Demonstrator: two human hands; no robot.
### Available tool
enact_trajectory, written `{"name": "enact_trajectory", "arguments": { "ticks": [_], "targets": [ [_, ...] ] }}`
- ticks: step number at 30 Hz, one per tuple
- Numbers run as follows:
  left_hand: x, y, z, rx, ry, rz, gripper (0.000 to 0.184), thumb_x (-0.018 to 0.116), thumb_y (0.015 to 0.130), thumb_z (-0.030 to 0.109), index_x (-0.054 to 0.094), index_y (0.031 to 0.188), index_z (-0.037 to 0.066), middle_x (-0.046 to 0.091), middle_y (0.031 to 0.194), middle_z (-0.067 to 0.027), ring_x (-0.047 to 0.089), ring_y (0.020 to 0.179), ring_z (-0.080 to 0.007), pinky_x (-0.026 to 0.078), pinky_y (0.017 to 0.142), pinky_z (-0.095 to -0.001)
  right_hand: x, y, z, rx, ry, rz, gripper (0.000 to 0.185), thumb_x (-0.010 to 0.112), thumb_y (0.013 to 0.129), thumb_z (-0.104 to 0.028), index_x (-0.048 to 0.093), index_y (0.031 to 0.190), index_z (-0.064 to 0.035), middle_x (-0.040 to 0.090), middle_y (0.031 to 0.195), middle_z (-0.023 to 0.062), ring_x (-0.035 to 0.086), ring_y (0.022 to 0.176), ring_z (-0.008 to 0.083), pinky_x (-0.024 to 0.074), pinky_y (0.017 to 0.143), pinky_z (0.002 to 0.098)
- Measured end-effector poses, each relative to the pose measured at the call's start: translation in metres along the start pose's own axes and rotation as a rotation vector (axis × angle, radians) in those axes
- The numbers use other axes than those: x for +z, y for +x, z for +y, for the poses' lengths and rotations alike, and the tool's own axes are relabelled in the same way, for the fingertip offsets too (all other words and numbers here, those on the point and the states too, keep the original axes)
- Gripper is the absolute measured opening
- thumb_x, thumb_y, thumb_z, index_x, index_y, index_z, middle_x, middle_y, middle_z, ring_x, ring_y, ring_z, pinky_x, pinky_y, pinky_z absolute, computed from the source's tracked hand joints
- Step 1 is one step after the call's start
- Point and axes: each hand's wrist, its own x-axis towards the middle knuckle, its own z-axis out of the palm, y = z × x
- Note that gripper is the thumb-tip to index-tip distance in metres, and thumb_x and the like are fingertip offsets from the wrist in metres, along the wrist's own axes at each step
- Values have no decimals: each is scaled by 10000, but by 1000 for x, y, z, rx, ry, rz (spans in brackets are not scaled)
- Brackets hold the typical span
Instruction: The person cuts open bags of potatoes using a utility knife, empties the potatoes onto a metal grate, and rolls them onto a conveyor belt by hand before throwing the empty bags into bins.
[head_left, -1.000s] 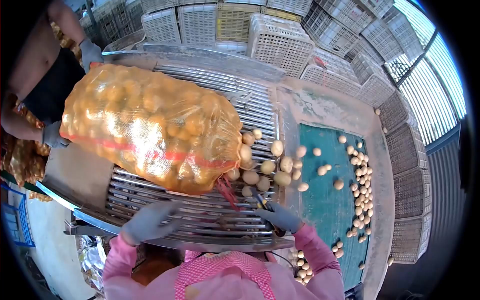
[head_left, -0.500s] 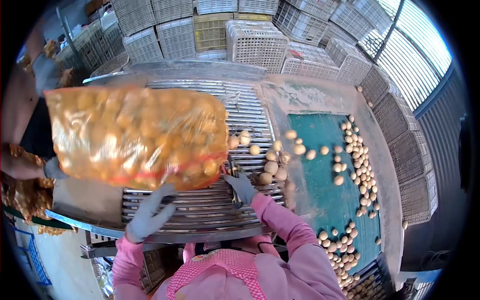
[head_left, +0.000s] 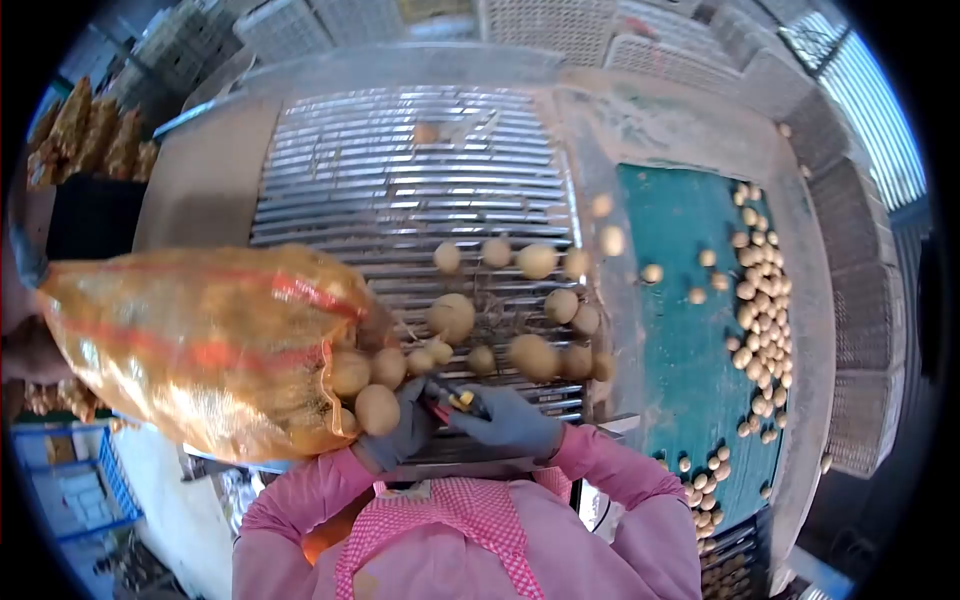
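Note:
An orange mesh bag (head_left: 200, 350) lies at the left of the metal roller table (head_left: 400, 190), its mouth open to the right. Round potatoes (head_left: 451, 318) spill from it over the rollers. My left hand (head_left: 403, 430) is beside the bag's mouth, partly behind a potato, and its fingers curl near my right hand; what it grips is unclear. My right hand (head_left: 508, 422) is closed on a small dark tool (head_left: 458, 400) with a yellow part, its tip close to my left hand.
A green conveyor belt (head_left: 690, 350) with several potatoes runs along the right. Stacked plastic crates (head_left: 550, 30) line the back and right. Another person's gloved hand (head_left: 28, 258) holds the bag's far left end. More filled bags (head_left: 90, 135) stand behind that person.
The bag has shifted toward the lower left, and its mouth now gapes with potatoes coming out. My left hand has moved right, close to my right hand. More potatoes lie on the rollers and belt.

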Motion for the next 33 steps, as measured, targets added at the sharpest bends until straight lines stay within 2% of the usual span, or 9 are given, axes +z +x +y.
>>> {"name": "enact_trajectory", "arguments": {
  "ticks": [1,4,5,8,10,13,20,27,33],
  "targets": [
    [-3,-1,1,8,-21,44,223,418,933,205,523,1085,80,553,1024,-76,520,957,-170,418,887,-331,-9,2,4,15,21,-42,285,596,855,-237,579,1021,-7,627,771,148,606,691,200,470,656,321],
    [-19,-6,6,192,608,-196,172,422,929,174,565,910,79,560,779,-32,531,730,-139,431,652,-300,-47,14,8,-31,38,39,298,572,869,-254,575,1034,-5,611,737,147,604,655,226,465,627,330],
    [-13,-8,2,197,601,-170,172,422,929,174,565,910,79,560,779,-32,531,730,-139,431,652,-300,-64,20,-1,42,-111,55,297,566,873,-267,570,1014,-6,606,719,148,600,634,247,461,607,347],
    [50,-4,-6,465,1499,244,190,455,918,160,520,878,-14,540,705,-228,546,661,-376,432,593,-420,-112,50,3,10,-367,12,301,559,876,-299,557,960,-10,595,688,153,590,606,293,450,569,376],
    [60,-8,-1,371,1505,246,194,463,918,166,518,885,-17,546,723,-243,554,693,-385,430,614,-439,-121,70,9,-224,-498,-50,321,570,860,-340,533,879,-22,589,670,163,576,592,347,445,531,409],
    [62,-8,-2,281,1514,258,190,484,912,174,517,887,-11,553,707,-242,567,686,-386,432,605,-452,-134,88,-9,-397,-662,-106,299,586,844,-328,533,884,-36,585,646,144,581,566,331,452,520,431],
    [71,-6,2,378,1871,211,178,531,879,181,514,809,18,537,553,-154,536,466,-310,399,422,-415,-116,133,-14,-312,-938,-510,276,507,856,-310,596,813,-53,602,657,149,602,605,337,477,560,452],
    [73,-16,22,417,2081,45,203,545,868,215,529,808,21,541,543,-133,538,470,-302,428,460,-407,-64,159,-18,-253,-1035,-649,224,505,781,-184,680,810,-48,663,795,157,651,730,339,511,642,428],
    [77,-24,38,256,1780,18,207,526,890,194,596,919,2,577,705,-171,566,604,-303,456,564,-375,-75,138,-5,-105,-992,-626,210,514,778,-166,678,833,-47,656,822,179,646,761,344,510,656,433]
  ]
}}
